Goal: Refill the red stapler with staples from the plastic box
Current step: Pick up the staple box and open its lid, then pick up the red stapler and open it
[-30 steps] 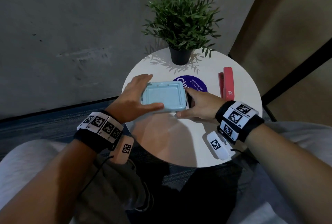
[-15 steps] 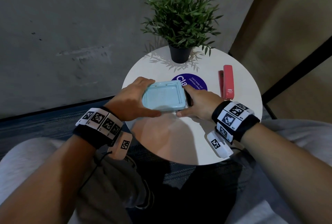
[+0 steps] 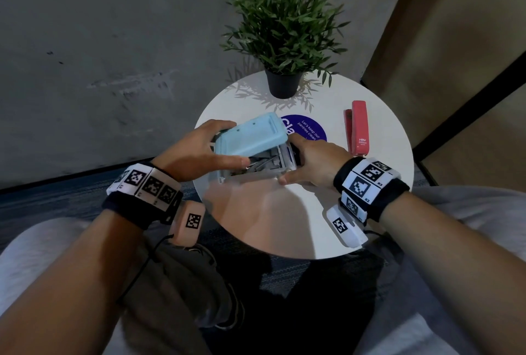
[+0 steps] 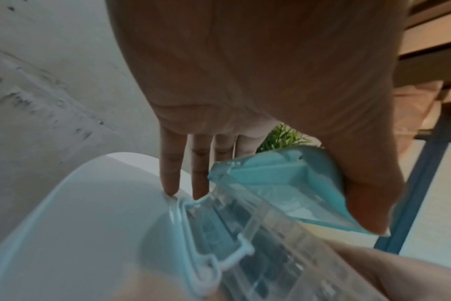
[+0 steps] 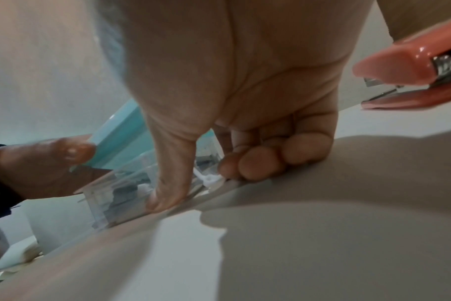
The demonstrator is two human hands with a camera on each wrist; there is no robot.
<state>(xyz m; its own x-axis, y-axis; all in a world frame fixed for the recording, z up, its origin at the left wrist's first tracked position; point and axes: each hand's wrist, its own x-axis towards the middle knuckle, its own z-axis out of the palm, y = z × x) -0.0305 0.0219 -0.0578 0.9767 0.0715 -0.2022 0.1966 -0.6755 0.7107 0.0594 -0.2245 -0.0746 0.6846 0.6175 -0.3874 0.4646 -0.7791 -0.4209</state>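
Since the earlier frames the blue lid [image 3: 250, 135] has come up off the plastic box [image 3: 256, 169]: it was lying flat and shut, and it is now tilting open on its far edge, with grey staples [image 3: 263, 166] showing in the gap beneath.

The left hand [image 3: 196, 149] is doing the lifting. Its thumb is hooking under the lid's near edge while the fingers [image 4: 170, 173] are reaching straight down past the box's far corner to the white table [image 3: 284, 226]; the lid is pinched between thumb and palm side. The right hand [image 3: 310, 162] is clamping the clear base against the tabletop, thumb on the near wall and curled fingers [image 5: 263, 160] on the right-hand wall by the latch.

The red stapler [image 3: 359, 128] is lying closed on the table, just beyond the right hand and apart from the box. A potted plant [image 3: 284, 30] is standing at the table's far side and a purple sticker [image 3: 308, 129] is lying behind the box.

Judgement on the step: the lid should be swung fully back in one slow arc while the right hand is holding the base down and level, since a jerk as it frees could scatter the loose strips. The lid should be parked clear of the stapler.
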